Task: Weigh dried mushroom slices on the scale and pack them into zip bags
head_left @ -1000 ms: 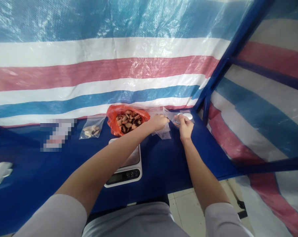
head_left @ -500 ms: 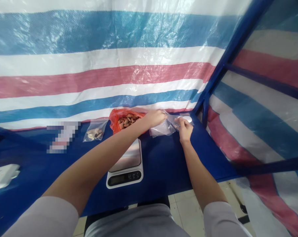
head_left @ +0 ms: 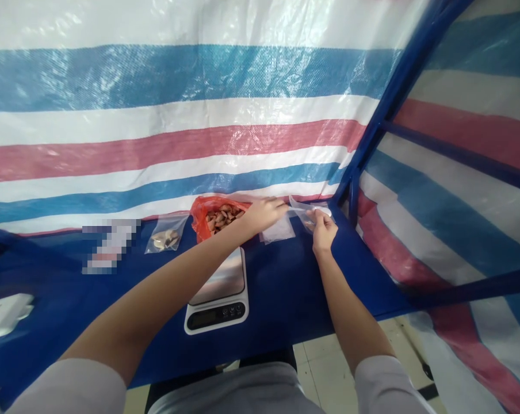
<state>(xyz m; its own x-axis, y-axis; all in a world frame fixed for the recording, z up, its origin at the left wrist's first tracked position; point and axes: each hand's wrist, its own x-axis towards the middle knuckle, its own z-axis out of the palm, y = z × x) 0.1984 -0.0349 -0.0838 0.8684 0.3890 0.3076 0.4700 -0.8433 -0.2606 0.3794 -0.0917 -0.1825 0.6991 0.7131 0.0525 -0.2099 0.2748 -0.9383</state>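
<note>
My right hand (head_left: 324, 231) is closed on a clear plastic bag (head_left: 301, 211), pinching its right side between thumb and fingers. My left hand (head_left: 266, 214) reaches across from the left, its fingertips closed at the bag's left edge. The held bag is raised slightly off the table. Below and between the hands, more clear plastic bags (head_left: 279, 231) lie flat on the blue table. Beside my left hand, an open red plastic bag (head_left: 201, 219) contains brown, shell-like pieces (head_left: 223, 217). A white round thing (head_left: 324, 210) shows just behind my right fingers, partly hidden.
A kitchen scale (head_left: 219, 313) sits nearer to me, partly under my left forearm. To the left lie a clear bag of pale pieces (head_left: 165, 238) and a blurred-out item (head_left: 111, 247). A white power strip (head_left: 5, 315) is at the far left. Striped sheeting (head_left: 178, 138) and a blue frame (head_left: 372, 141) enclose the table.
The held bag has come away from the flat bags and now stands more upright between my hands. My left hand has shifted slightly left and down. The view has tilted a little.
</note>
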